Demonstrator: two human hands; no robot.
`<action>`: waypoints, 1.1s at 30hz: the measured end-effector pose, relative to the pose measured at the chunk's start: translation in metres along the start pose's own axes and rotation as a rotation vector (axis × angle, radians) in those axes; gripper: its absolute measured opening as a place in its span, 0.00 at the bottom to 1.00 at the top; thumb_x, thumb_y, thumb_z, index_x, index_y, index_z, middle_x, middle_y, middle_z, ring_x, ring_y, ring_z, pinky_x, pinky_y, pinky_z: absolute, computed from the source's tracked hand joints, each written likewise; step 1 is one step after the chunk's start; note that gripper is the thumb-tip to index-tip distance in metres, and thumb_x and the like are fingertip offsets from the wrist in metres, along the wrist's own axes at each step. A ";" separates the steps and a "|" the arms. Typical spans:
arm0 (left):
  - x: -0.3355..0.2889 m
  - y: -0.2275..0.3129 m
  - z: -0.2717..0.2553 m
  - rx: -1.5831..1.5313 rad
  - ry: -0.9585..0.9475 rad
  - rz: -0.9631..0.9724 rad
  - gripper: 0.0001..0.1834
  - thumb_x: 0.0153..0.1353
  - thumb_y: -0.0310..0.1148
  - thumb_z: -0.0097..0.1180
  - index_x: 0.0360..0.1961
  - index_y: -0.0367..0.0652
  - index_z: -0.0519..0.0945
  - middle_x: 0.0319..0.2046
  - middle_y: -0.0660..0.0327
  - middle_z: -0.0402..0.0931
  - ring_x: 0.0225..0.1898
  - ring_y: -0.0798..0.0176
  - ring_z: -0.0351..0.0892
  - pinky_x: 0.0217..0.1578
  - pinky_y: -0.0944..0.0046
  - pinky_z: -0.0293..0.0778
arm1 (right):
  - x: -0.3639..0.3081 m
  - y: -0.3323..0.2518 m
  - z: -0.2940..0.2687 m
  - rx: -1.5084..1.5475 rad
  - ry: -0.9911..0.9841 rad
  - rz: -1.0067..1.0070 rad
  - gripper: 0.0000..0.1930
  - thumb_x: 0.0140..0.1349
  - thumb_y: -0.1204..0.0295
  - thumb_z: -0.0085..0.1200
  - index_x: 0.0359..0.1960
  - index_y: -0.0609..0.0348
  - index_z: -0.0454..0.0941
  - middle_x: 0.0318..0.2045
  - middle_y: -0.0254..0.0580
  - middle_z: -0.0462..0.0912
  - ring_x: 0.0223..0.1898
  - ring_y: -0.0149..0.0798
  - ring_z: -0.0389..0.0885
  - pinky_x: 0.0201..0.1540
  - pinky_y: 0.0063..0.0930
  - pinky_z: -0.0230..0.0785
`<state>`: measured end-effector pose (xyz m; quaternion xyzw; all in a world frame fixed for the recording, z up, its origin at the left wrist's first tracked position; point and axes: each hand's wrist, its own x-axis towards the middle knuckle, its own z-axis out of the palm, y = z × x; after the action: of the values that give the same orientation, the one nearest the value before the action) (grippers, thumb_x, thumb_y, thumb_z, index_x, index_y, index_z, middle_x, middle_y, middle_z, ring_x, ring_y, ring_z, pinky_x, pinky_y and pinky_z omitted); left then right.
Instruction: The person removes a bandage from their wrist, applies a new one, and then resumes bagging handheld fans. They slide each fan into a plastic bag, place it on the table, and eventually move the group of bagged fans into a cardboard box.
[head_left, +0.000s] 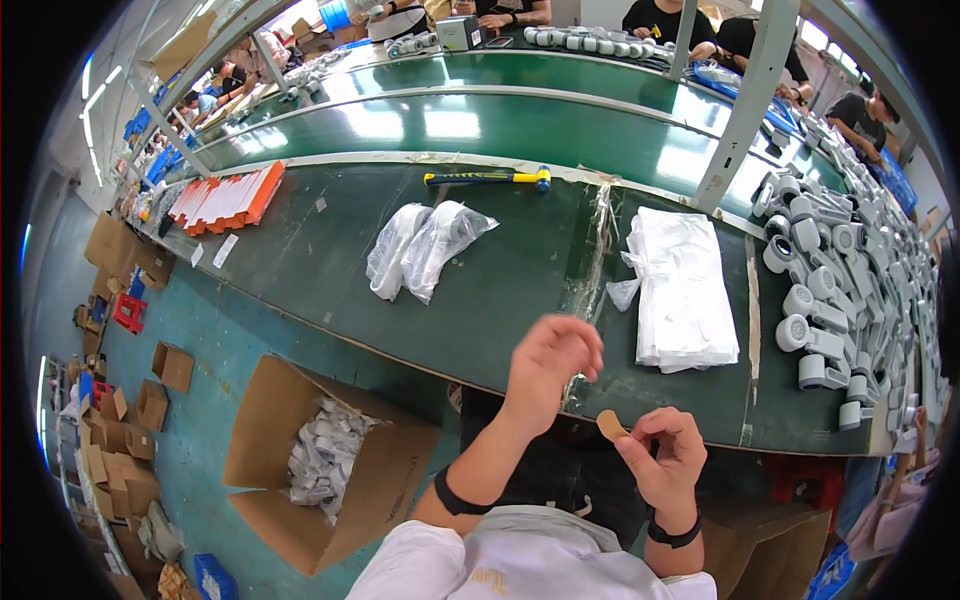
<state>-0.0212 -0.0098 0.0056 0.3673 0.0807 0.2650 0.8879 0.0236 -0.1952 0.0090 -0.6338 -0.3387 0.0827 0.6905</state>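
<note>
My right hand [665, 455], near the front edge of the green bench, pinches a small tan strip [611, 425] between thumb and fingers. To its left and a little higher, my left hand [550, 365] hovers over the bench edge. Its fingers are loosely bent, with nothing visible in them. A stack of flat white plastic bags [682, 290] lies on the bench just beyond my hands. Farther left rest two white parts wrapped in clear plastic [425, 250]. A yellow and blue hammer [488, 178] lies along the back of the bench.
A heap of grey plastic parts [840, 270] covers the right end. Orange-and-white strips [228, 197] sit at the far left. Below the front edge stands an open carton [390, 470] holding bagged parts. A metal post [745, 110] rises behind. Co-workers sit across the green conveyor [480, 115].
</note>
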 end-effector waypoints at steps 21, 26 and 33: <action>-0.042 -0.008 -0.054 0.105 -0.308 -0.300 0.12 0.58 0.21 0.58 0.45 0.31 0.77 0.42 0.53 0.79 0.40 0.62 0.79 0.44 0.62 0.75 | 0.023 0.029 0.016 -0.626 -0.010 -0.830 0.16 0.43 0.83 0.61 0.35 0.58 0.73 0.34 0.36 0.84 0.29 0.38 0.78 0.27 0.26 0.70; -0.039 0.002 -0.039 0.281 -0.184 -0.428 0.07 0.61 0.21 0.54 0.39 0.31 0.80 0.34 0.54 0.81 0.36 0.64 0.80 0.39 0.66 0.76 | 0.026 0.027 0.019 -0.607 -0.046 -0.850 0.14 0.44 0.82 0.61 0.33 0.58 0.74 0.35 0.36 0.84 0.29 0.38 0.78 0.27 0.26 0.70; -0.040 -0.004 -0.046 0.204 -0.189 -0.346 0.04 0.61 0.20 0.58 0.37 0.32 0.81 0.34 0.55 0.81 0.36 0.65 0.81 0.39 0.68 0.77 | 0.026 0.031 0.023 -0.570 -0.052 -0.793 0.15 0.44 0.83 0.63 0.34 0.59 0.74 0.33 0.36 0.84 0.29 0.39 0.79 0.28 0.27 0.72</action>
<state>-0.0694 -0.0054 -0.0323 0.4591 0.0852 0.0634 0.8820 0.0400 -0.1568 -0.0116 -0.6176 -0.5802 -0.2670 0.4590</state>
